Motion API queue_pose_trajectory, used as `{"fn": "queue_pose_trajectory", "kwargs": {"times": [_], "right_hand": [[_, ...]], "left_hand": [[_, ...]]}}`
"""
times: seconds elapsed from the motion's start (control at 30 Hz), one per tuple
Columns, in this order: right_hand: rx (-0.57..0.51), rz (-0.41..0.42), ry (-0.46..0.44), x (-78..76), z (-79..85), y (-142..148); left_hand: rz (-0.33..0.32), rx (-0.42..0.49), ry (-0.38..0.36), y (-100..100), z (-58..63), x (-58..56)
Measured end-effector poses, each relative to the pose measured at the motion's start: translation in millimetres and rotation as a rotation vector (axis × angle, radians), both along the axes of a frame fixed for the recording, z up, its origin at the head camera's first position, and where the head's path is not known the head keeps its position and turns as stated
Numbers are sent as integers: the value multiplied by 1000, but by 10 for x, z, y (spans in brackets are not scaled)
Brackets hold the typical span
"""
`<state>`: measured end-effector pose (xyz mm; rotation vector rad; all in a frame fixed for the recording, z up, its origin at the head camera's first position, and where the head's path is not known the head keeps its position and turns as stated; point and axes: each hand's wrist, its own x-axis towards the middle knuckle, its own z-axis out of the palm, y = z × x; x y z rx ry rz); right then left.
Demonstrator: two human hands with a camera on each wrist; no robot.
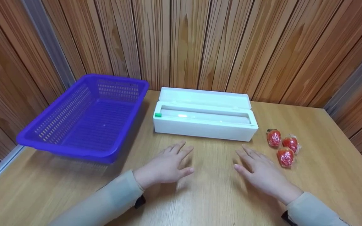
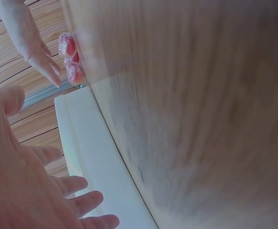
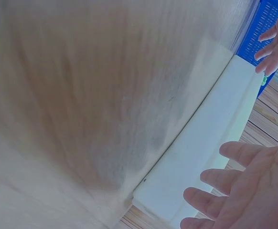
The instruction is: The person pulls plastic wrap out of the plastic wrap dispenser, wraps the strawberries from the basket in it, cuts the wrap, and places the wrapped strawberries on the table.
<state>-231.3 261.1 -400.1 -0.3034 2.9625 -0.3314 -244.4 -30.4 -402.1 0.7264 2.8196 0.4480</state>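
My left hand point(image 1: 165, 164) hovers low over the table with its fingers spread, holding nothing. Across from it, my right hand point(image 1: 261, 172) is likewise spread and holds nothing. Just beyond both hands lies a long white box point(image 1: 204, 128), its lid point(image 1: 204, 97) tipped back. Inside the box sits a roll of clear film point(image 1: 206, 117), and a green slider point(image 1: 158, 115) shows at the left end of its rim. Three red fruits point(image 1: 274, 138) wrapped in clear film lie close together to the right, nearest my right hand. Both palms show in the wrist views.
A purple plastic basket point(image 1: 115, 147) with slotted sides stands at the left of the wooden table point(image 1: 212, 194). Behind the table rises a wood-panelled wall point(image 1: 187, 47), with more panelling along both sides.
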Motion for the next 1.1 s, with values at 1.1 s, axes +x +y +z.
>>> {"fn": "queue_pose_trajectory", "kwargs": {"times": [1.1], "right_hand": [[-28, -33, 2, 109, 40, -32]], "left_hand": [[-26, 31, 5, 9, -17, 40]]}}
